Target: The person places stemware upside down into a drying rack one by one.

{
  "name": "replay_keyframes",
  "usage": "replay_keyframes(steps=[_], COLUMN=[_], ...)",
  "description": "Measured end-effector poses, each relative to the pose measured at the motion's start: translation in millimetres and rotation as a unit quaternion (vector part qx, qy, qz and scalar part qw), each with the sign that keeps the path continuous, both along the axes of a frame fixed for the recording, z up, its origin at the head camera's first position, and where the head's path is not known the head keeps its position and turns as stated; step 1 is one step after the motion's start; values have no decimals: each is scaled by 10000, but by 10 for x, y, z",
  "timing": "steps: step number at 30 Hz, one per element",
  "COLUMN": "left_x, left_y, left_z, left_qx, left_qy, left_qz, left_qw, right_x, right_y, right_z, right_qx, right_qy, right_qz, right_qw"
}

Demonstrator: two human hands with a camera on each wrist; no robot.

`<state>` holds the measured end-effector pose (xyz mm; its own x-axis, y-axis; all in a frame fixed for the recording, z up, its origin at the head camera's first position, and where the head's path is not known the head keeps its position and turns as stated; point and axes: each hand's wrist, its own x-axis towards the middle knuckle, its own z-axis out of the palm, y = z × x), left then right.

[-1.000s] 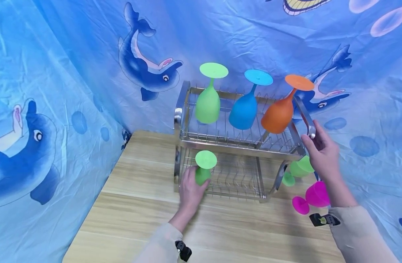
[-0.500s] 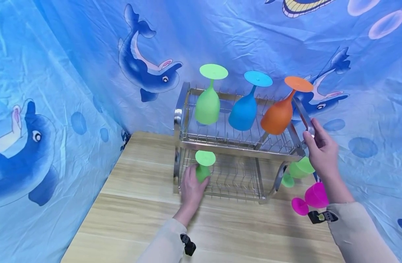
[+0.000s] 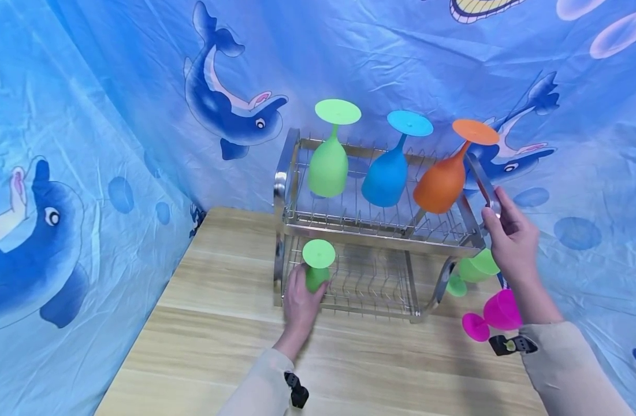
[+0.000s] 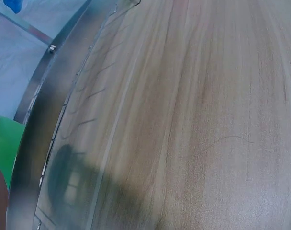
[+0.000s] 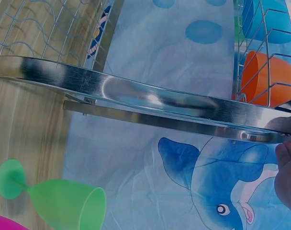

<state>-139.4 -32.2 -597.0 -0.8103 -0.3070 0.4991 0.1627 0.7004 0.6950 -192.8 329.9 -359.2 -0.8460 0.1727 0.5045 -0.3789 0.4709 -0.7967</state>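
Observation:
My left hand (image 3: 300, 300) grips the bowl of an upside-down green goblet (image 3: 318, 277) at the left end of the lower rack tier, its round foot facing up. In the left wrist view only a piece of that green goblet (image 4: 7, 143) and some fingertips show at the left edge. With my right hand (image 3: 514, 242) I hold the upper right side bar of the two-tier metal dish rack (image 3: 380, 234). Upside down on the top tier stand a light green goblet (image 3: 329, 167), a blue goblet (image 3: 385, 176) and an orange goblet (image 3: 440, 184), the last two leaning.
Right of the rack, a green goblet (image 5: 64, 201) and a magenta goblet (image 3: 501, 310) lie on their sides on the wooden table (image 3: 219, 323). A blue cloth with dolphins (image 3: 141, 86) hangs behind and to the left.
My left hand has shifted the green goblet slightly left on the lower tier. The right hand keeps its hold on the rack, and the other goblets stay in place.

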Motion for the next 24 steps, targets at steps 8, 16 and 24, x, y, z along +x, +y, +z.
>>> replay_keyframes(steps=[8,16,24], left_x=[-1,44,250], left_y=[-42,-94,-144], left_z=[-4,34,136], left_qx=[-29,-102,-187], left_qy=[201,333,316], left_qz=[-1,-118,-439], left_qw=[9998,9993,9984], right_x=[-2,7,21], right_y=[-25,-30,-13], right_z=[14,23,14], right_qx=[34,135,50], right_qy=[9,-52,-14], right_qz=[-40,-68,37], right_qw=[10000,9999,10000])
